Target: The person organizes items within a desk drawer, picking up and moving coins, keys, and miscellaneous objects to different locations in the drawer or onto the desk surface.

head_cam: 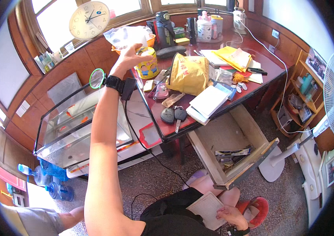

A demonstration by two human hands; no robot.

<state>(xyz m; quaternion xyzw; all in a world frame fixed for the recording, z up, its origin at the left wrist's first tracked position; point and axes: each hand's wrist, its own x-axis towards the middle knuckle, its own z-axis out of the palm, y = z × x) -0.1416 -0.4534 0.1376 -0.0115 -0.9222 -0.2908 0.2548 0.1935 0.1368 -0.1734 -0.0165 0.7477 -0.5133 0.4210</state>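
My left hand (130, 57) reaches far forward, thumb and fingers apart at the top of a yellow cartoon-printed tin (147, 69). Whether it grips the tin is not plain. The tin stands at the left edge of a dark red desk (162, 125), beside an orange basket (151, 41) with a plastic bag (122, 37) in it. Low in my lap, my right hand (230, 216) holds a thin pale notebook (205, 208) by its right edge. Ahead is a pulled-out wooden drawer (220, 129) with a boxed tube (233, 152) and small items inside.
A yellow fabric pouch (189, 73), car keys (180, 113), white booklets (208, 101) and papers (231, 57) crowd the desk. A glass fish tank (75, 138) stands left, a fan (277, 160) right. A red bin (259, 211) is by my leg; another person's arm (72, 216) shows lower left.
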